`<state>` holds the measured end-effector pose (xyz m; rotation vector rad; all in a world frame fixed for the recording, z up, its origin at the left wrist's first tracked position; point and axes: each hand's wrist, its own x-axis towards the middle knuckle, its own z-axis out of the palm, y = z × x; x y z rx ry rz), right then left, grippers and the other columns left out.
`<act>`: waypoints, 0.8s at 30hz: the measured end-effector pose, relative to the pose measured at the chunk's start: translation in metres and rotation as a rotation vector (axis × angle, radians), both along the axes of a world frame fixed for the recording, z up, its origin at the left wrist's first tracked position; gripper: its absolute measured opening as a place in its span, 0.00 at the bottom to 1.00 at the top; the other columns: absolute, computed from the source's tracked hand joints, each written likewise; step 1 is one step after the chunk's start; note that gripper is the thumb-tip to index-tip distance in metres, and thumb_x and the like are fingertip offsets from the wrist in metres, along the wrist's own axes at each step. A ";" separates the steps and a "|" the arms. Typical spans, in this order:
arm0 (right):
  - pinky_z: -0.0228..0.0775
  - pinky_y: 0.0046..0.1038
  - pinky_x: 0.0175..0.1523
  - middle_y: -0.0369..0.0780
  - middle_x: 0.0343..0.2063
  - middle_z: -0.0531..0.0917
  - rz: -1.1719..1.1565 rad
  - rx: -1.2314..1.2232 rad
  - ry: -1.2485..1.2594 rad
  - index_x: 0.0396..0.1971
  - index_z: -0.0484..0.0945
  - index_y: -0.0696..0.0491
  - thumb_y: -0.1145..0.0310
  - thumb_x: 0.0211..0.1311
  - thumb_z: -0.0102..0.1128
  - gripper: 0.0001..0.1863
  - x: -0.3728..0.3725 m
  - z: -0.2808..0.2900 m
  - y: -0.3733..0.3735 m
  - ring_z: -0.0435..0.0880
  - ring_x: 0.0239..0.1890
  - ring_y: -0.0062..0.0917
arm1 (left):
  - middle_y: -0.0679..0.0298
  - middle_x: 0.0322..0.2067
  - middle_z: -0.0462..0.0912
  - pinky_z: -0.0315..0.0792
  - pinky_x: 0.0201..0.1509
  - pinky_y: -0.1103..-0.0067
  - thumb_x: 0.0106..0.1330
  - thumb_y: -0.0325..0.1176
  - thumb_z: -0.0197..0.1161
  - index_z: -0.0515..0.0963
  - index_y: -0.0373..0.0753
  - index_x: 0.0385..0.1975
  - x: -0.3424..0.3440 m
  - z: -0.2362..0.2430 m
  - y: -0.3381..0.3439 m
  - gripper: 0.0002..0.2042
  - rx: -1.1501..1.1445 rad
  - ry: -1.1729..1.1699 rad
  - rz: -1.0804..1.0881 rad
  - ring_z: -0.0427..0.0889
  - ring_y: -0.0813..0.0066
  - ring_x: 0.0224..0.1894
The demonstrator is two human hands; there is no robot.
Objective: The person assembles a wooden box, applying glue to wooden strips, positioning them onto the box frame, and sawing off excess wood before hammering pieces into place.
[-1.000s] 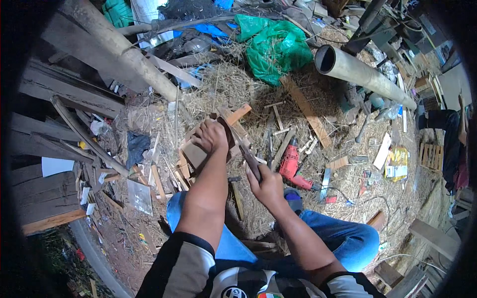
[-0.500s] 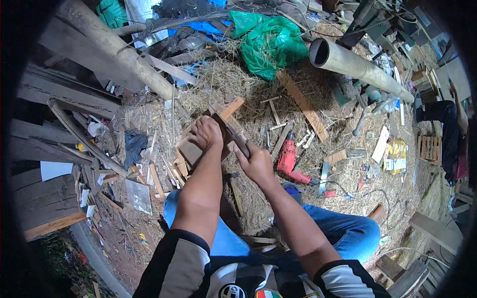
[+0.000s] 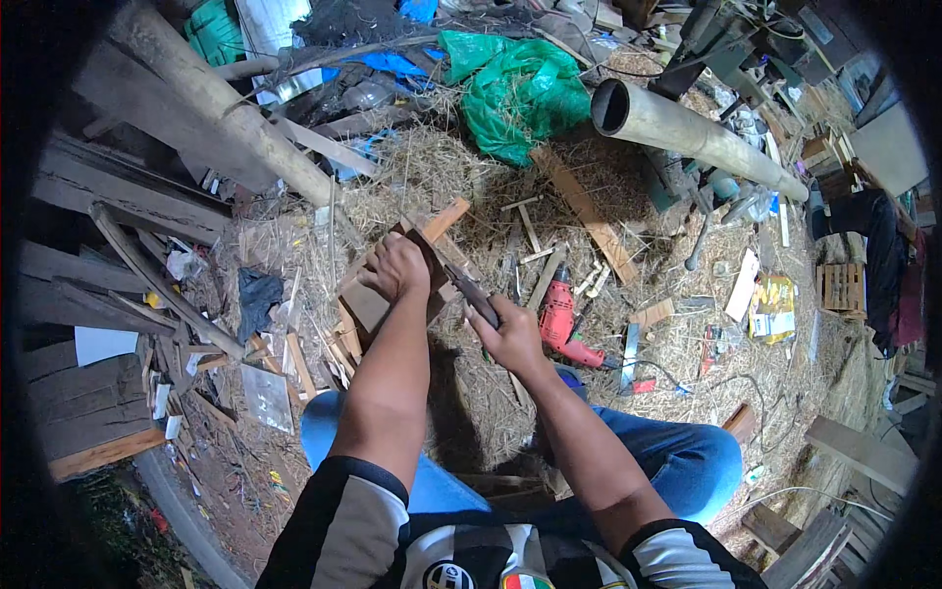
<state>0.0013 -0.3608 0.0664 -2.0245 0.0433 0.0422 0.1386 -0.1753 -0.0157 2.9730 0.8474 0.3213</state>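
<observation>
My right hand point(image 3: 510, 334) is wrapped around the dark handle of what looks like a hand saw point(image 3: 461, 280). Its narrow flat blade slants up and left, close beside my left hand point(image 3: 397, 267). The fingers of that hand are bent over a light wooden strip point(image 3: 447, 218), whose far end sticks out beyond the blade. Beneath the hand sits a wooden block point(image 3: 365, 306). My palm and forearm hide most of the strip, so the exact contact between blade and wood cannot be made out.
A red power drill point(image 3: 561, 324) lies right of my right hand, its cord trailing rightward. Farther off are a plank point(image 3: 587, 216), a green plastic sheet point(image 3: 520, 98) and a thick pipe point(image 3: 697, 137). Straw and wood scraps cover the ground. A person's dark-clothed leg point(image 3: 878, 255) shows at far right.
My right hand has drawn the saw back toward me and rightward, away from my left hand. My left hand keeps its place on the wood. The whole view has shifted slightly.
</observation>
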 end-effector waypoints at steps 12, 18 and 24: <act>0.65 0.30 0.26 0.38 0.15 0.74 -0.182 0.308 -0.123 0.25 0.79 0.58 0.59 0.59 0.73 0.17 -0.024 -0.057 0.027 0.71 0.19 0.20 | 0.58 0.52 0.81 0.56 0.67 0.53 0.74 0.45 0.49 0.75 0.42 0.51 0.001 -0.012 0.020 0.16 -0.095 0.016 -0.020 0.73 0.58 0.60; 0.64 0.29 0.25 0.39 0.14 0.72 -0.390 0.189 -0.138 0.27 0.80 0.57 0.60 0.59 0.73 0.15 0.002 -0.036 0.014 0.70 0.17 0.21 | 0.57 0.53 0.78 0.51 0.68 0.56 0.73 0.55 0.49 0.75 0.44 0.50 -0.020 0.019 0.002 0.21 -0.228 -0.118 -0.114 0.70 0.55 0.62; 0.71 0.43 0.34 0.44 0.20 0.78 -0.411 -0.551 -0.315 0.25 0.74 0.51 0.55 0.60 0.66 0.16 -0.006 -0.080 -0.023 0.80 0.25 0.42 | 0.60 0.57 0.74 0.52 0.69 0.56 0.63 0.51 0.67 0.75 0.47 0.52 -0.047 0.032 0.017 0.22 -0.219 -0.137 -0.498 0.66 0.55 0.64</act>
